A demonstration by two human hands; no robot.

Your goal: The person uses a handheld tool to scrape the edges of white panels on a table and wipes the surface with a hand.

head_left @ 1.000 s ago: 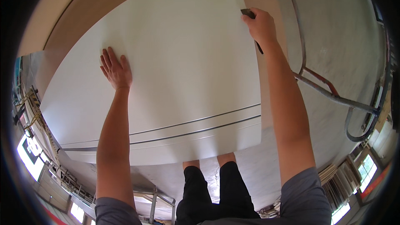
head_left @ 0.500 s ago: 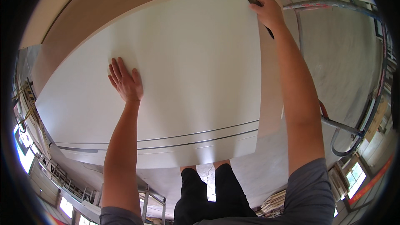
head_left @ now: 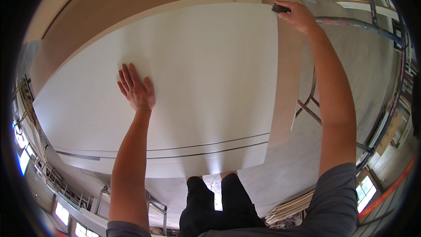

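Note:
A large white panel (head_left: pixel 206 74) lies in front of me, with two dark lines running along its near side. My left hand (head_left: pixel 138 90) rests flat on the panel's left half, palm down, fingers slightly spread. Far off at the panel's right corner, my right hand (head_left: pixel 299 16) is closed around a small dark hand tool (head_left: pixel 280 8). The tool's blunt end sticks out toward the left, at the panel's right edge. My fingers cover the rest of it, so its kind does not show.
Beneath the white panel lies a larger brown board (head_left: pixel 286 74), showing along the far and right sides. A worn metal pipe frame (head_left: pixel 357 23) stands at the right. Stacked wood strips (head_left: pixel 289 206) lie at the lower right, and metal stands (head_left: pixel 155 208) at the lower left.
My right hand has shifted slightly right and down in the picture, and more of the tool's block-like end shows. A dark tip below that wrist no longer shows. The left hand stays on the panel.

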